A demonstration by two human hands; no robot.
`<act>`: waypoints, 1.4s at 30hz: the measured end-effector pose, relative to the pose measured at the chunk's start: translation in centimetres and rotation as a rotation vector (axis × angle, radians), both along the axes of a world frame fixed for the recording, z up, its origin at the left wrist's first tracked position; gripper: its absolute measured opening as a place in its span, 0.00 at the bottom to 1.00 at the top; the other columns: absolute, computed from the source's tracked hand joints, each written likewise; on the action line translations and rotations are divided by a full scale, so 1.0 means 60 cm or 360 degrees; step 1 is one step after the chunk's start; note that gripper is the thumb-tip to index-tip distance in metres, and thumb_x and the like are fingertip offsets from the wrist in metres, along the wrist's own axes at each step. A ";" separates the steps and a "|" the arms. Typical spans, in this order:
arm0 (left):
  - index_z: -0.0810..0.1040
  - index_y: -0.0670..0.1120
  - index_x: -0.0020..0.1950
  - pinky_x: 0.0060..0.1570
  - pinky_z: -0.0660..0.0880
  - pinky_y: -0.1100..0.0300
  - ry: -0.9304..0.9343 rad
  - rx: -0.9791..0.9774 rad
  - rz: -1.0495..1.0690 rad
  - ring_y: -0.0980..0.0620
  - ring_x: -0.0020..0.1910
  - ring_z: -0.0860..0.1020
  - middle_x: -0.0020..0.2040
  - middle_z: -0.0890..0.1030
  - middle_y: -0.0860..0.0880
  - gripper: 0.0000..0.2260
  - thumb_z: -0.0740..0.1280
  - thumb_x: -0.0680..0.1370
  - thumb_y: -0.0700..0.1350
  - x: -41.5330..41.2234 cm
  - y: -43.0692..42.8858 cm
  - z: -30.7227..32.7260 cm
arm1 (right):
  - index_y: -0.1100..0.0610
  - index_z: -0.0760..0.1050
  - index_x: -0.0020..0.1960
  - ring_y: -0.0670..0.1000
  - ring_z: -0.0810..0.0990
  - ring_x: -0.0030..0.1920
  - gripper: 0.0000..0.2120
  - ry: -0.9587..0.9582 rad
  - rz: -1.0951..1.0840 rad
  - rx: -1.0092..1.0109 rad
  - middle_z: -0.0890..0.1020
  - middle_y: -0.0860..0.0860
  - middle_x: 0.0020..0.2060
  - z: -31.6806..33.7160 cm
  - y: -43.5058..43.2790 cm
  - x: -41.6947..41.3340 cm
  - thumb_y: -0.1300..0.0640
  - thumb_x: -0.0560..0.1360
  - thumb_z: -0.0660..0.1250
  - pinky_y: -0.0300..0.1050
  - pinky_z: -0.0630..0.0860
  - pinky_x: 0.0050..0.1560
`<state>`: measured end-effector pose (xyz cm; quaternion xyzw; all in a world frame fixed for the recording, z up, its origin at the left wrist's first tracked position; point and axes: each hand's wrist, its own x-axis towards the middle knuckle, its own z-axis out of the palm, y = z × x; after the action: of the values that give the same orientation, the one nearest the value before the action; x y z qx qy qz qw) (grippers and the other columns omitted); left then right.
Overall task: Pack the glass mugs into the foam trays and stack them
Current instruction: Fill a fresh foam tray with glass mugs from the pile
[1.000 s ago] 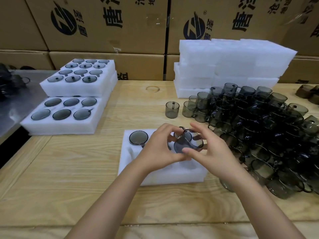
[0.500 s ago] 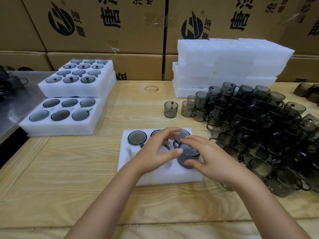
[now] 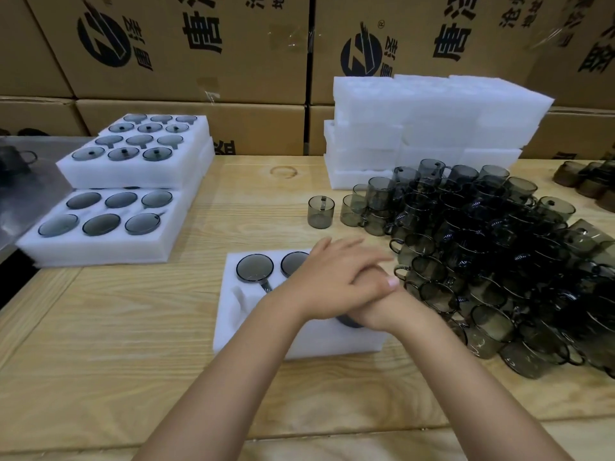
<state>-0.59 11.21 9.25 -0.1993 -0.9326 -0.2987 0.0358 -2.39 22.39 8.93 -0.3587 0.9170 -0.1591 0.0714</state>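
1. Well left of the hands, two packed foam trays (image 3: 109,251) sit stacked on the worktop (image 3: 133,361).
2. Under the hands lies an open foam tray (image 3: 233,327). Two seated mugs (image 3: 254,267) fill the pockets just left of the hands.
3. The left hand (image 3: 336,281) lies flat, fingers straight, on top of the right hand (image 3: 379,312), which rests on a dark mug (image 3: 349,322) in the tray. The right fingers are covered, so I cannot tell their curl.
4. Beyond the hands, a lone mug (image 3: 321,211) stands upright.
5. Right of the hands lies a heap of loose mugs (image 3: 499,261), with an empty foam stack (image 3: 432,121) beyond it.
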 end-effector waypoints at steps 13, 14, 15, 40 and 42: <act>0.59 0.60 0.75 0.73 0.34 0.51 -0.0045 -0.0464 0.0044 0.58 0.76 0.42 0.78 0.54 0.59 0.28 0.43 0.75 0.58 0.017 0.011 -0.048 | 0.53 0.30 0.75 0.56 0.32 0.74 0.35 0.0331 0.0025 0.0791 0.33 0.55 0.75 -0.061 -0.008 -0.001 0.43 0.79 0.49 0.59 0.36 0.73; 0.59 0.60 0.75 0.73 0.34 0.51 -0.0050 -0.0473 0.0050 0.58 0.77 0.42 0.78 0.54 0.59 0.28 0.42 0.75 0.58 0.018 0.011 -0.047 | 0.53 0.30 0.75 0.56 0.32 0.74 0.35 0.0331 0.0025 0.0797 0.32 0.55 0.75 -0.060 -0.007 0.001 0.43 0.79 0.49 0.59 0.35 0.73; 0.58 0.60 0.75 0.73 0.35 0.51 -0.0053 -0.0487 0.0056 0.58 0.77 0.42 0.78 0.54 0.59 0.28 0.42 0.75 0.58 0.019 0.012 -0.047 | 0.53 0.30 0.75 0.56 0.32 0.74 0.36 0.0335 0.0027 0.0797 0.32 0.55 0.75 -0.061 -0.007 0.001 0.43 0.79 0.49 0.60 0.35 0.73; 0.79 0.51 0.47 0.53 0.75 0.51 0.0174 0.1551 0.1595 0.49 0.49 0.80 0.44 0.83 0.52 0.09 0.62 0.79 0.40 0.050 -0.231 -0.164 | 0.60 0.75 0.61 0.65 0.73 0.56 0.17 0.0475 -0.1481 0.0176 0.78 0.64 0.53 0.079 0.278 -0.153 0.51 0.79 0.60 0.58 0.73 0.54; 0.80 0.53 0.46 0.49 0.76 0.52 0.0073 0.1435 0.1575 0.51 0.46 0.80 0.43 0.84 0.55 0.07 0.63 0.77 0.44 0.048 -0.229 -0.168 | 0.61 0.78 0.57 0.65 0.75 0.51 0.14 0.0446 -0.1393 0.0106 0.79 0.63 0.48 0.074 0.278 -0.152 0.54 0.78 0.60 0.54 0.75 0.49</act>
<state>2.28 -2.55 -0.81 0.2803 -0.6969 -0.6033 0.2681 -11.51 39.04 13.40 0.0469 0.9877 -0.0948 -0.1156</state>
